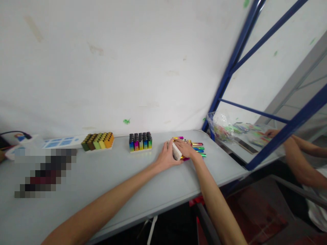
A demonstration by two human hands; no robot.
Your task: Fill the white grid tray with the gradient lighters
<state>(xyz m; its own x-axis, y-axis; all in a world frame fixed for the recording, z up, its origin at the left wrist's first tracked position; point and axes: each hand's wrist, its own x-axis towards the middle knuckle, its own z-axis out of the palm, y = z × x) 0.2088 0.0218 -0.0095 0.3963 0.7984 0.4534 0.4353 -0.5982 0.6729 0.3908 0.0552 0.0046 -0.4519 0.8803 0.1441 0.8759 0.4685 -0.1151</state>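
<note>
My left hand is wrapped round a small white tray, which is tilted up on its side on the table. Pressed close against the tray's right side is my right hand, its fingers bent inward; what lies under them is mostly hidden. Loose shiny lighters in metallic green, blue, pink and gold lie beside and partly beneath my right hand. To the left, a block of black-topped lighters in bright gradient colours stands upright in a white tray. Farther left is another block, of green, yellow and orange lighters.
A grey table runs along a white wall. A blue metal frame rises at its right end. Beyond it, a co-worker's arm reaches over another table with plastic bags. A pixelated dark patch covers the left side.
</note>
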